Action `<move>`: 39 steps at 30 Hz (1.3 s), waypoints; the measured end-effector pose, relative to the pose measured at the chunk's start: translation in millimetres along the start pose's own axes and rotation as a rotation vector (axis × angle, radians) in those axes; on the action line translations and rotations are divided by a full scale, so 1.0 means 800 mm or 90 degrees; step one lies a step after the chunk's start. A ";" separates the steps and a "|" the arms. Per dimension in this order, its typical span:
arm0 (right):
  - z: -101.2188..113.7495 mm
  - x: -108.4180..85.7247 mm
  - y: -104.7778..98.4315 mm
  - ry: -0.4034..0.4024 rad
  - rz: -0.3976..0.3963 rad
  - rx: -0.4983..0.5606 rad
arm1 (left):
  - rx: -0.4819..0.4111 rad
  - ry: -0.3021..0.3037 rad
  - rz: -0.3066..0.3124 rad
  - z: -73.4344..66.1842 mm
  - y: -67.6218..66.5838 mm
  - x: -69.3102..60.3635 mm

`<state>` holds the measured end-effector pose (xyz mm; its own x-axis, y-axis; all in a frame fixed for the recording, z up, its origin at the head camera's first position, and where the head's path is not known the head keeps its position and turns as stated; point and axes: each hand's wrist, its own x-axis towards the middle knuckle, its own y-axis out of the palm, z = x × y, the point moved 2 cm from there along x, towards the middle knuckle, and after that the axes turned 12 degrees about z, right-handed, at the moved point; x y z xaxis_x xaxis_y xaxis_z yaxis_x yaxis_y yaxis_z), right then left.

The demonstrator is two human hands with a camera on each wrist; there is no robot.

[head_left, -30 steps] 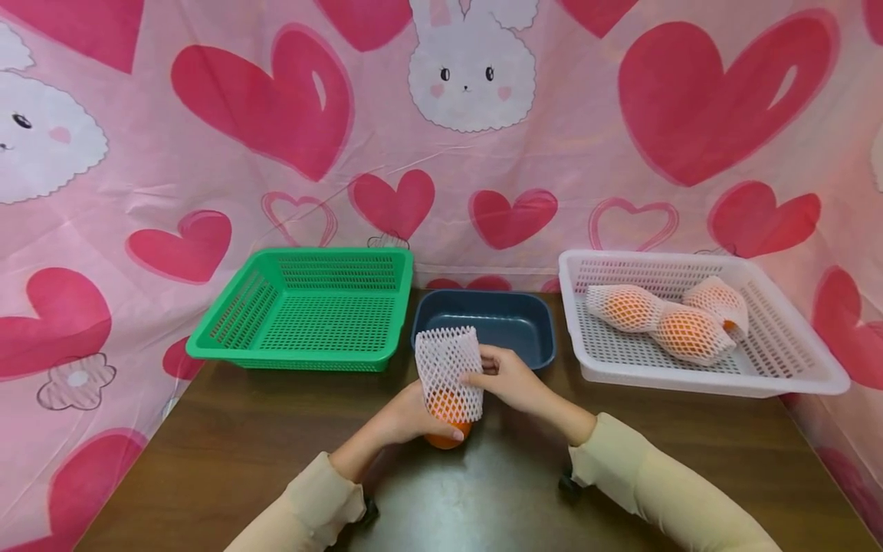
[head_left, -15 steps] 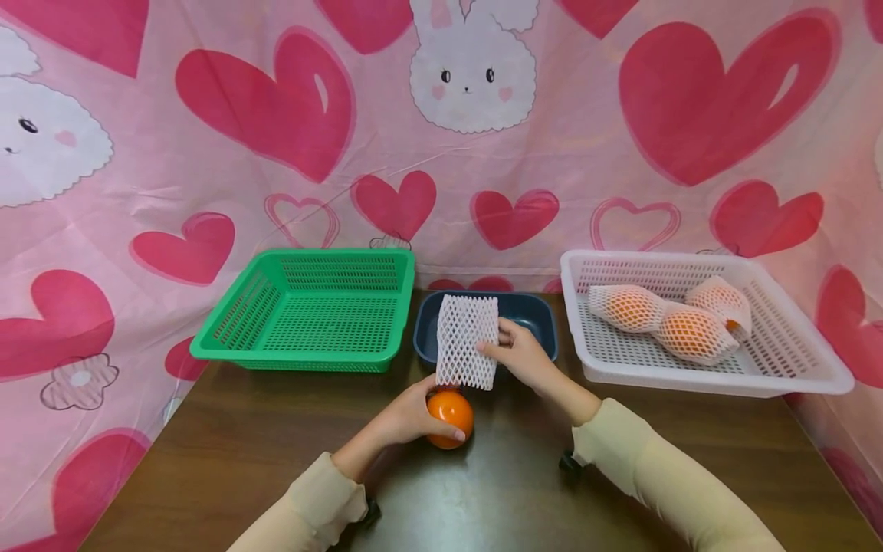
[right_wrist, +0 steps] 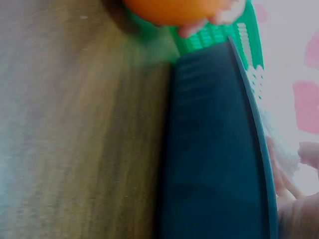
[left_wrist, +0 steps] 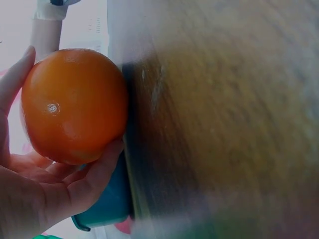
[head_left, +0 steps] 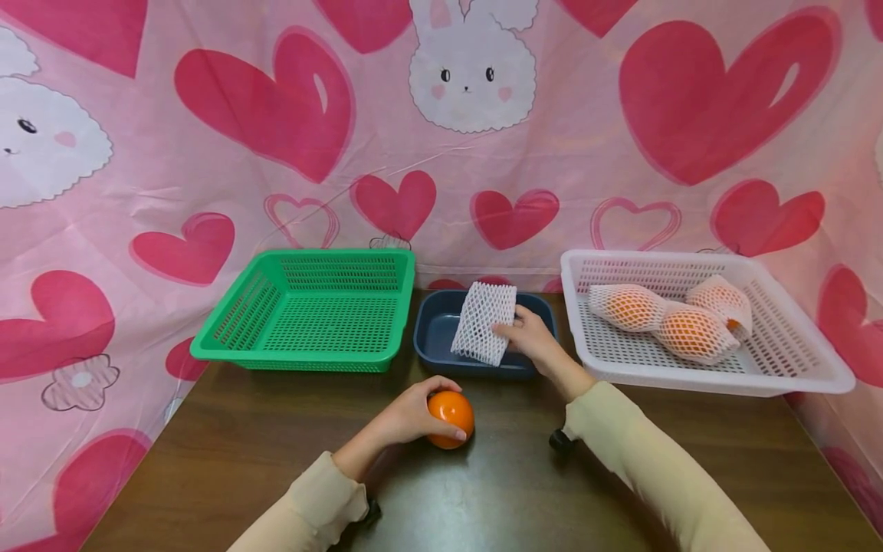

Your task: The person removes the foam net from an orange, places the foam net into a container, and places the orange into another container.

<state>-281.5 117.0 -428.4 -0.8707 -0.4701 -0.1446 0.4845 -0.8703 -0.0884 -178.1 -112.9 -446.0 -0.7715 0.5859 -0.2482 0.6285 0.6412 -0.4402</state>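
Note:
A bare orange (head_left: 451,419) rests on the table, and my left hand (head_left: 412,415) curls round its left side. The left wrist view shows the same orange (left_wrist: 75,105) between thumb and fingers of the left hand (left_wrist: 55,194). My right hand (head_left: 534,337) pinches the right edge of a white foam net sleeve (head_left: 485,322) over the dark blue bin (head_left: 434,337). In the right wrist view the bin's side (right_wrist: 214,149) hides part of the right hand (right_wrist: 294,199).
At the left stands a green basket (head_left: 297,356) with nothing in it. A white basket (head_left: 704,383) at the right holds several net-wrapped oranges (head_left: 690,333). Behind them hangs a pink cloth (head_left: 441,153) with hearts and rabbits.
The net sleeve has come off the orange, and my right hand has carried it up and right over the blue bin. My left hand and the orange have hardly moved.

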 end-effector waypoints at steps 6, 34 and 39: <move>-0.003 0.012 -0.008 0.078 0.043 0.004 | 0.001 0.002 0.002 -0.001 0.000 0.000; -0.020 0.047 -0.005 0.174 0.003 -0.482 | 0.006 -0.028 0.001 -0.002 -0.001 0.003; -0.018 0.049 -0.003 0.174 0.008 -0.552 | 0.005 -0.024 0.000 -0.002 -0.001 0.003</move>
<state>-315.8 102.5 -448.0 -0.8679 -0.3315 -0.3699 0.4841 -0.3979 -0.7793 -180.4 -111.5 -444.5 -0.7743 0.5670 -0.2810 0.6284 0.6371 -0.4463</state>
